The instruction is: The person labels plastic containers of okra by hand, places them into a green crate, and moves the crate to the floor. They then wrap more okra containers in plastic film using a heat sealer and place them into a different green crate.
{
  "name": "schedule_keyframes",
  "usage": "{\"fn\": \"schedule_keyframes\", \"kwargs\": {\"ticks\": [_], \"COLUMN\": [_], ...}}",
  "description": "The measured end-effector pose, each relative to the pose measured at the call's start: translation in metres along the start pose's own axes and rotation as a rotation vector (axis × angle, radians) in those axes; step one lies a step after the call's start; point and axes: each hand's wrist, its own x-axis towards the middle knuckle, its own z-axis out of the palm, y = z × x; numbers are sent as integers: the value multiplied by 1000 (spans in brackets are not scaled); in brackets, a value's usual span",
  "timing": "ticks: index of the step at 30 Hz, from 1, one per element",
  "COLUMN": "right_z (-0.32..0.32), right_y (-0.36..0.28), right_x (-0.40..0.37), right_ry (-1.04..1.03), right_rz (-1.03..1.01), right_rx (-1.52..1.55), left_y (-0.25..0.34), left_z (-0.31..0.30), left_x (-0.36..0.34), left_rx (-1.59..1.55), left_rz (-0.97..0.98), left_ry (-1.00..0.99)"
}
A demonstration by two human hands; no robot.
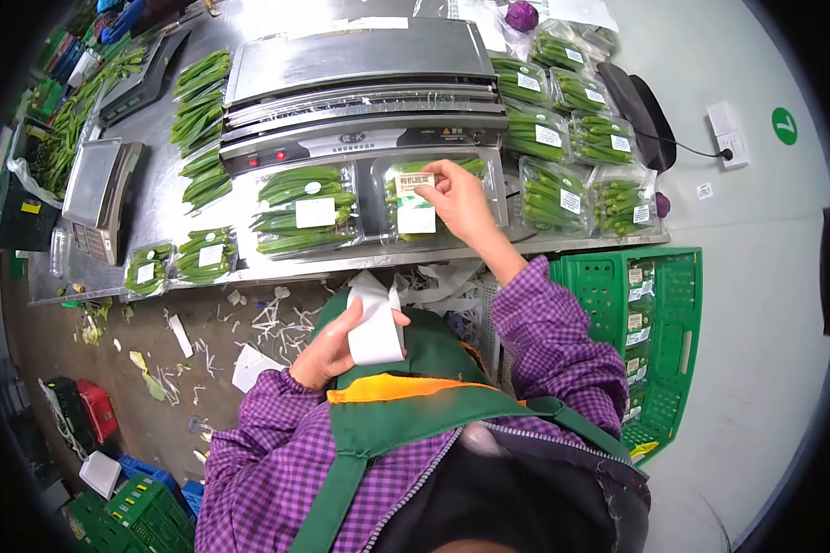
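My left hand is closed around a folded strip of white label paper, held in front of my green apron. My right hand reaches over the bench, thumb and fingertips pinching a beige and green printed label. That label lies over a film-wrapped tray of okra, just above a white sticker on the same pack. To the left is another wrapped okra tray bearing a white sticker.
A film-wrapping machine stands behind the trays. Wrapped okra packs line the right, and a green crate holds more packs. Left are loose okra and a scale. Paper scraps litter the floor.
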Motion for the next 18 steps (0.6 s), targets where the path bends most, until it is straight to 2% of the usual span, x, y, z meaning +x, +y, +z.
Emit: {"fn": "schedule_keyframes", "kwargs": {"ticks": [2, 3, 5, 6, 7, 8, 9, 10, 11, 13, 15, 18], "right_z": [2, -1, -7, -9, -13, -15, -16, -16, -16, -15, -3, 12], "right_y": [-5, -13, -25, -22, -16, -15, -17, -22, -30, -59, -57, -49], "right_x": [3, 0, -10, -14, -20, -26, -35, -48, -62, -88, -105, -112], "right_ry": [4, 2, 128, 121, 61, 3, 3, -75, -155, -583, -721, -699], "right_rz": [-99, -99, -437, -436, -511, -584, -582, -553, -521, -230, -196, -325], "right_rx": [-358, -357, -626, -623, -689, -755, -755, -568, -379, -6, -73, -70], "left_y": [-2, -4, -12, -15, -19, -21, -25, -30, -32, -32, -34, -31], "left_z": [5, 0, -14, -16, -17, -18, -19, -23, -23, -22, -21, -23], "left_x": [-6, -6, -5, -4, -3, 0, 5, 12, 16, 23, 24, 18], "left_rx": [224, 223, 627, 614, 608, 570, 532, 459, 457, 218, 217, 243], "left_rz": [184, 185, 150, 111, 107, 148, 193, 240, 240, 358, 363, 420], "left_ry": [-137, -135, -29, 51, 56, 152, 246, 328, 330, 334, 413, 384]}}
